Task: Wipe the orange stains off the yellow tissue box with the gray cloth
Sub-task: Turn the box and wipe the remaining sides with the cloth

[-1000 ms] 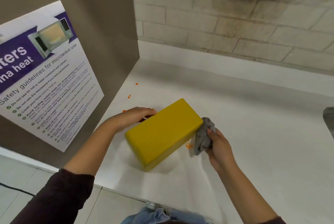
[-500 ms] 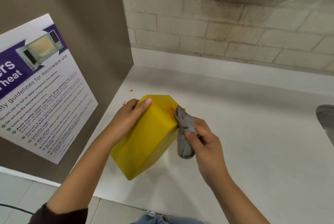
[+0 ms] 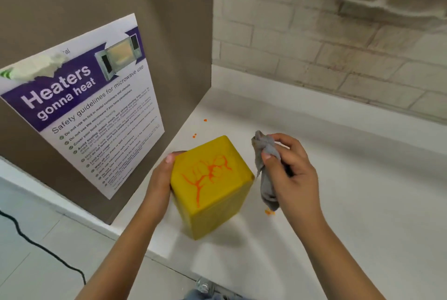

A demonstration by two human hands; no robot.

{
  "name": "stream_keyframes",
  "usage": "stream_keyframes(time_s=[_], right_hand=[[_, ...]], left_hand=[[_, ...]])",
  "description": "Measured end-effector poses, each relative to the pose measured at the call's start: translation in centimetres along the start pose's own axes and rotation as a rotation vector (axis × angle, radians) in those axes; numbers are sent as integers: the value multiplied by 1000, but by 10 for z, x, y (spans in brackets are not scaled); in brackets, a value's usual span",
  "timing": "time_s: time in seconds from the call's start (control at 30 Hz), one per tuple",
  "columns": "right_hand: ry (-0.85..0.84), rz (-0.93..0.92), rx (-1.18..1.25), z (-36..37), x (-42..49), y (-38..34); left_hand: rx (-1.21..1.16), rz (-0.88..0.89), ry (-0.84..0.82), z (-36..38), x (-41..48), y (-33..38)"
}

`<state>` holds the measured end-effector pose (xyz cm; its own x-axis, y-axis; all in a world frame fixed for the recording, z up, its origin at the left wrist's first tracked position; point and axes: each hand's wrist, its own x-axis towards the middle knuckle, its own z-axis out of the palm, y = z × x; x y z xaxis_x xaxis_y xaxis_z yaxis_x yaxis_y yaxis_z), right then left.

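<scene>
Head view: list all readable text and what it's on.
All text is on the poster on the brown panel; the yellow tissue box and gray cloth show none.
"Heaters gonna heat": white headline on the purple band.
"Safety guidelines for microwave use": subheading below it.
"Do not use tin foil or metal containers and utensils": first bullet, barely legible.
Remaining bullets and footer: too small and blurred.
Fragment near the torn top edge: unreadable.

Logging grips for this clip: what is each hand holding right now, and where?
Left hand grips the yellow tissue box by its left side. Right hand pinches the bunched gray cloth around its middle, apart from the box.
</scene>
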<state>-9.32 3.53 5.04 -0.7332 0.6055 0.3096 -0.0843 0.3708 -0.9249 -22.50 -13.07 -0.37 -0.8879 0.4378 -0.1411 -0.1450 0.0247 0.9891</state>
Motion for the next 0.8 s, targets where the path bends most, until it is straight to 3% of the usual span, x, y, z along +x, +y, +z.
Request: stream_keyframes(time_s=[0.17, 0.27, 0.33, 0.57, 0.7, 0.8], right_hand=[[-161, -67, -240, 27, 5, 1], [-178, 66, -186, 34, 5, 1], [-228, 102, -274, 39, 12, -3], [-498, -164, -713, 54, 31, -17], [-700, -327, -653, 27, 22, -12], [-677, -301, -550, 10, 11, -7]], left_hand=[[-31, -3, 42, 3, 0, -3], [29, -45, 51, 2, 7, -1], [75, -54, 57, -1, 13, -3], [75, -99, 89, -6, 27, -14], [65, -88, 76, -7, 29, -22], [53, -93, 76, -7, 25, -22]])
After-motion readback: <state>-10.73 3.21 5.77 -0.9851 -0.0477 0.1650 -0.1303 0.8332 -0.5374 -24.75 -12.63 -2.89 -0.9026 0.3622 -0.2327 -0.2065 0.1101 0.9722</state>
